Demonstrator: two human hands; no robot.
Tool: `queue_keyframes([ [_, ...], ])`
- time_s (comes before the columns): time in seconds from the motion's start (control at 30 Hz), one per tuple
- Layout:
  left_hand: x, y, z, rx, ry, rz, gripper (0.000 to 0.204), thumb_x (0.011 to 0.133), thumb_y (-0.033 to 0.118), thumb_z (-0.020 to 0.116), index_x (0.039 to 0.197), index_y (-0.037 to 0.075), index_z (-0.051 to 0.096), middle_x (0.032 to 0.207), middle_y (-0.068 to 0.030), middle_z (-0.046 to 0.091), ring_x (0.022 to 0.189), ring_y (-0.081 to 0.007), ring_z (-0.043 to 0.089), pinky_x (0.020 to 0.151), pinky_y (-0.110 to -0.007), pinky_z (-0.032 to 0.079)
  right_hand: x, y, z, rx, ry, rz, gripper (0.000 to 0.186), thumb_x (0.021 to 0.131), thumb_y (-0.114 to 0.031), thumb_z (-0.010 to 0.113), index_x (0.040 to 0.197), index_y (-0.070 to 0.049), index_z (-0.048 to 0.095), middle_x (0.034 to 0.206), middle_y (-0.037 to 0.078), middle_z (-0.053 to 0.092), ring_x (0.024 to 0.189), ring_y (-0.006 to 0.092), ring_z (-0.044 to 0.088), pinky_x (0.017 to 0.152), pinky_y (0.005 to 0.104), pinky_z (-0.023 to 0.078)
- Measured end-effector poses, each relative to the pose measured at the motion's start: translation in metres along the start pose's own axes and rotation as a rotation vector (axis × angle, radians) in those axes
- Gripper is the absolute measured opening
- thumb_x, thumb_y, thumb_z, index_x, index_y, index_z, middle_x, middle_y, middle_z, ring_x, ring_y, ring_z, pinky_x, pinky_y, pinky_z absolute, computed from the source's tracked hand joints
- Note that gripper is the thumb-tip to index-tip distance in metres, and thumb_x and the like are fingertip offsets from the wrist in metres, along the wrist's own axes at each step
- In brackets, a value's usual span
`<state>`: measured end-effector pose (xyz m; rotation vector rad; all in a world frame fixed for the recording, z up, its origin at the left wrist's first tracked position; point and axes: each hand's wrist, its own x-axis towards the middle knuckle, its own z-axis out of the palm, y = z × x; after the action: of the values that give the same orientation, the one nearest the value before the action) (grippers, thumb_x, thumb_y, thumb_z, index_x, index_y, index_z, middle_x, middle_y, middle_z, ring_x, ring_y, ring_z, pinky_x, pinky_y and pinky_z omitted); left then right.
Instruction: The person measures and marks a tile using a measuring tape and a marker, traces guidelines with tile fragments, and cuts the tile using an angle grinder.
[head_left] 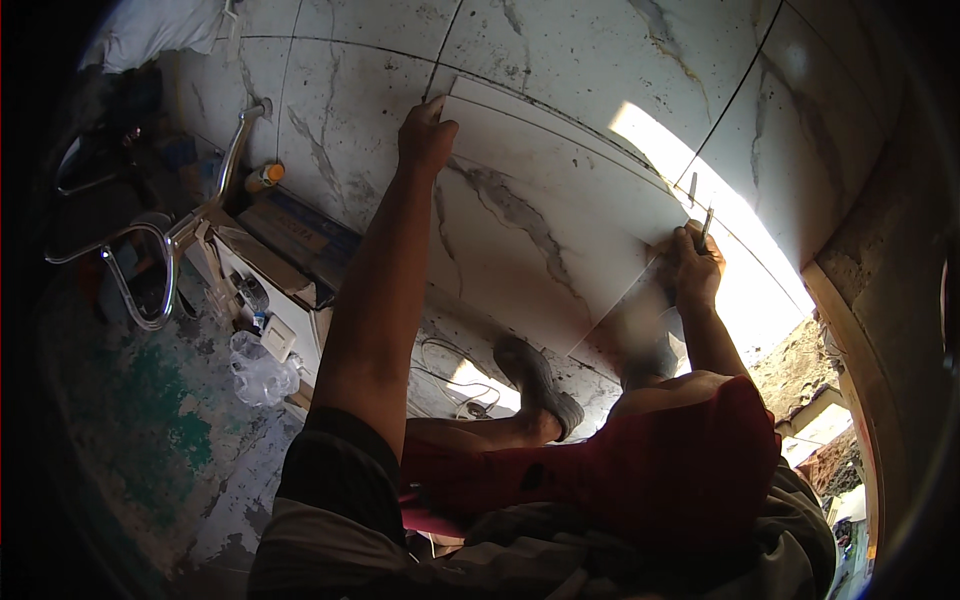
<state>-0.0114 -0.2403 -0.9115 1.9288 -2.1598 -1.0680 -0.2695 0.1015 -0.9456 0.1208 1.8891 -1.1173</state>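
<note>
Both arms outstretched: left hand point(425, 135) grip on tile point(540, 215) corner; right hand point(693, 268) grip clasping pencil point(706, 228).

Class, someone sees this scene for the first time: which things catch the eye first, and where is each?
A large marble-patterned tile lies at centre. The left hand grips its far corner, and the right hand holds a thin metal tool at its right edge. A bright sunlight patch glares on the floor beside it.
</note>
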Motion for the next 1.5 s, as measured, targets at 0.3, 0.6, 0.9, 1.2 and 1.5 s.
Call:
queue_keyframes([
  [0.3, -0.015, -0.002, -0.001, 0.153, 0.270, 0.121, 0.058, 0.079, 0.018, 0.057, 0.133, -0.004, 0.048, 0.128, -0.0252, 0.049, 0.120, -0.0372, 0.049, 0.101, -0.044, 0.042, -0.024, -0.035, -0.015, -0.190, 0.039, 0.174, 0.034, 0.090, -0.027, 0.070, 0.113, -0.003, 0.066, 0.095, 0.005, 0.069, 0.088, 0.0105, 0.059, 0.079, 0.0251, 0.046],
  [0.6, -0.116, 0.118, 0.046, -0.551, -0.292, 0.028, 0.039, 0.095, 0.024, 0.050, 0.124, -0.001, 0.057, 0.108, -0.0122, 0.061, 0.091, -0.0179, 0.059, 0.080, -0.031, 0.047, -0.045, -0.073, -0.027, -0.272, -0.415, -0.255, 0.051, 0.103, -0.041, 0.030, 0.104, -0.001, 0.062, 0.081, 0.007, 0.064, 0.067, 0.0138, 0.053, 0.065, 0.0292, 0.042],
  [0.9, -0.151, 0.154, 0.068, -0.682, -0.556, 0.043, 0.035, 0.099, 0.030, 0.049, 0.105, 0.000, 0.065, 0.091, -0.0066, 0.060, 0.086, -0.0133, 0.054, 0.080, -0.031, 0.045, -0.056, -0.090, 0.018, -0.091, -0.745, -0.171, 0.034, 0.102, -0.031, 0.044, 0.105, -0.001, 0.060, 0.084, 0.004, 0.063, 0.062, 0.0070, 0.049, 0.059, 0.0226, 0.042],
  [1.2, -0.150, 0.144, 0.049, -0.714, -0.461, -0.082, 0.037, 0.097, 0.033, 0.052, 0.100, -0.002, 0.064, 0.089, -0.0097, 0.063, 0.086, -0.0160, 0.058, 0.079, -0.032, 0.047, -0.038, -0.115, 0.043, -0.074, -1.039, -0.050, 0.022, 0.093, -0.020, 0.062, 0.104, -0.001, 0.063, 0.083, 0.003, 0.064, 0.067, 0.0088, 0.056, 0.061, 0.0252, 0.048],
  [1.5, -0.194, 0.134, 0.032, -0.634, -0.544, -0.071, 0.039, 0.102, 0.037, 0.039, 0.085, 0.005, 0.055, 0.077, -0.0035, 0.055, 0.072, -0.0123, 0.052, 0.072, -0.029, 0.045, -0.036, -0.132, 0.070, 0.157, -0.884, -0.278, 0.010, 0.097, -0.015, 0.056, 0.097, -0.005, 0.057, 0.086, 0.007, 0.065, 0.071, 0.0121, 0.061, 0.063, 0.0250, 0.050],
])
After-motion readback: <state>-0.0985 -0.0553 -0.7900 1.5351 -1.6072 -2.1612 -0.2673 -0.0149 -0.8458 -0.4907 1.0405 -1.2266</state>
